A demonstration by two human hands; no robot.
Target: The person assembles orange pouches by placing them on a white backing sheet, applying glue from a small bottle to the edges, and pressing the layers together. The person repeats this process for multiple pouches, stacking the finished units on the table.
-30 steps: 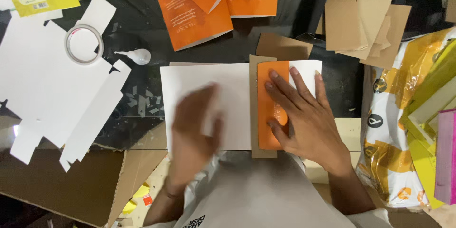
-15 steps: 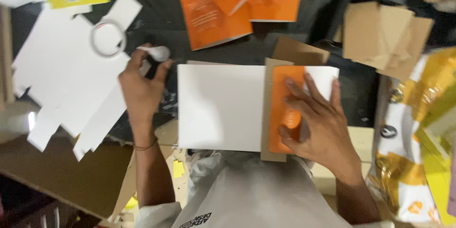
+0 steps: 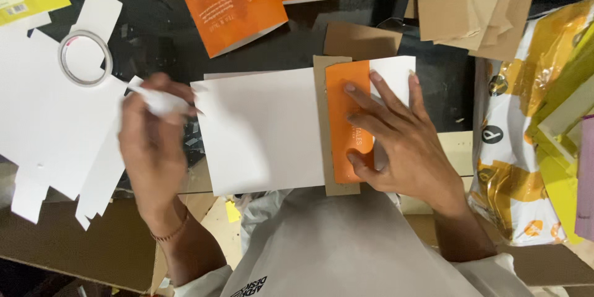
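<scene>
Head view: the left hand (image 3: pixel 148 148) curls its fingers closed around a small white tube (image 3: pixel 162 101), held just off the left edge of a white sheet (image 3: pixel 260 130) lying at the centre of the dark table (image 3: pixel 148 18). The right hand (image 3: pixel 396 142) lies flat, fingers spread open, pressing an orange cover (image 3: pixel 344 117) onto a brown card strip (image 3: pixel 322 86) at the sheet's right side. One tape ring (image 3: pixel 85 58) rests on white die-cut card (image 3: pixel 43 117) to the left. Several orange booklets (image 3: pixel 247 0) lie above, their count unclear.
</scene>
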